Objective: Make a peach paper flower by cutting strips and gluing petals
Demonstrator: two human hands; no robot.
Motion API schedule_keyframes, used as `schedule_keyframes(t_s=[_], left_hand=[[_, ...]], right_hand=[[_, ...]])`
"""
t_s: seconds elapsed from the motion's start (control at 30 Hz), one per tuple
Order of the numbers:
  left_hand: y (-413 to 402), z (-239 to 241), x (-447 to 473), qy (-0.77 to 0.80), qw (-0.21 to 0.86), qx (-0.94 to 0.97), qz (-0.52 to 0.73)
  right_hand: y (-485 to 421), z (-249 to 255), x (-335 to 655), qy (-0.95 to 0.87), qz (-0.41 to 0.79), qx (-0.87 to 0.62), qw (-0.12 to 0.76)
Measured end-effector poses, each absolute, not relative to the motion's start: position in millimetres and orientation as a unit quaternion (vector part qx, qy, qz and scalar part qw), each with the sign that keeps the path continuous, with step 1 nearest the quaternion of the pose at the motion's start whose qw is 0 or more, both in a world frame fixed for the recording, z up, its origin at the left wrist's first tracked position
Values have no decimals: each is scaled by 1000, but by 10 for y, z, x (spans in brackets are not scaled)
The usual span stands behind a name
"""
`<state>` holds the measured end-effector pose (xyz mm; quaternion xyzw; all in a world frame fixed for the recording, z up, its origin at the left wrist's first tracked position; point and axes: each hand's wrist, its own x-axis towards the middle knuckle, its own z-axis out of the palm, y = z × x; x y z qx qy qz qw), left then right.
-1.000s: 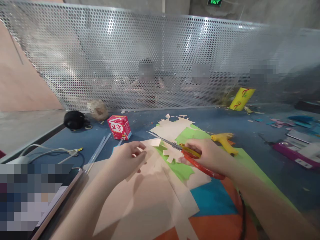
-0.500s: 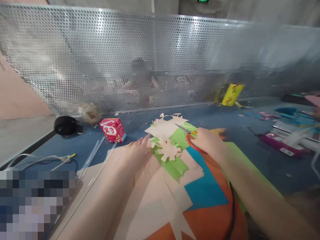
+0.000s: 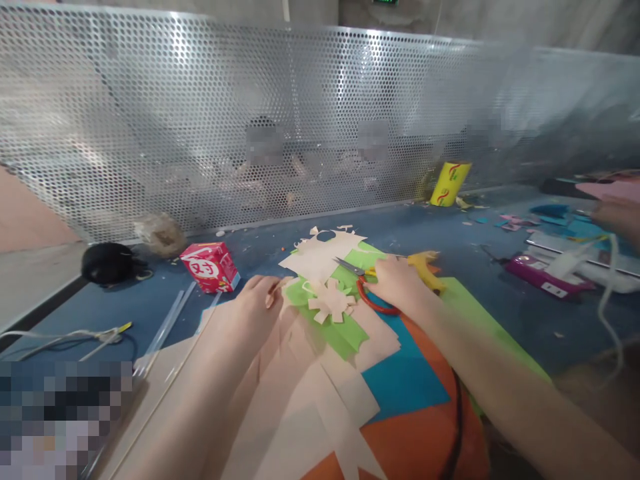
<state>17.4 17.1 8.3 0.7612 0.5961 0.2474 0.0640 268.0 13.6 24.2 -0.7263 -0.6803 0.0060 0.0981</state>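
Observation:
Pale paper sheets (image 3: 280, 400) lie layered over the near table, and my left hand (image 3: 257, 307) rests at their left upper edge. Its fingers are curled; whatever they may hold is hidden. My right hand (image 3: 403, 283) grips scissors (image 3: 353, 267) with red-orange and yellow handles, blades pointing left. Between the hands, a pale paper cutout with square tabs around it (image 3: 332, 301) lies on a green paper piece (image 3: 345, 337). Just beyond is a cream sheet with a round hole (image 3: 320, 257). Blue paper (image 3: 407, 380) and orange paper (image 3: 425, 443) show below the right hand.
A red box (image 3: 210, 267) and clear sticks (image 3: 167, 323) stand and lie left. A yellow object (image 3: 427, 270) is beside my right wrist. Farther right are a purple power strip (image 3: 545, 275) and a yellow roll (image 3: 450, 183). A perforated metal screen (image 3: 320, 100) closes the back; people sit behind it.
My left hand has drawn back from the cutout, its fingers going from stretched to curled. My right hand still holds the scissors. The view has turned slightly right.

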Motion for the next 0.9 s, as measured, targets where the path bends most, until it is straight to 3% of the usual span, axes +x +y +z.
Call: schedule_keyframes(t_s=[0.1, 0.2, 0.27, 0.5, 0.7, 0.9], left_hand=[[138, 96, 184, 589, 187, 713, 331], [83, 120, 235, 558, 351, 633, 406], [55, 149, 266, 553, 389, 601, 427], [61, 254, 166, 586, 323, 638, 380], [107, 186, 75, 581, 318, 647, 379], [133, 131, 33, 597, 225, 704, 312]], right_hand=[[117, 221, 2555, -723, -24, -676, 140], [127, 121, 2420, -778, 32, -605, 166], [140, 54, 2365, -795, 78, -575, 176], [120, 54, 2345, -798, 166, -537, 217], [36, 107, 2328, -785, 196, -557, 185], [-20, 136, 2299, -795, 261, -516, 183]])
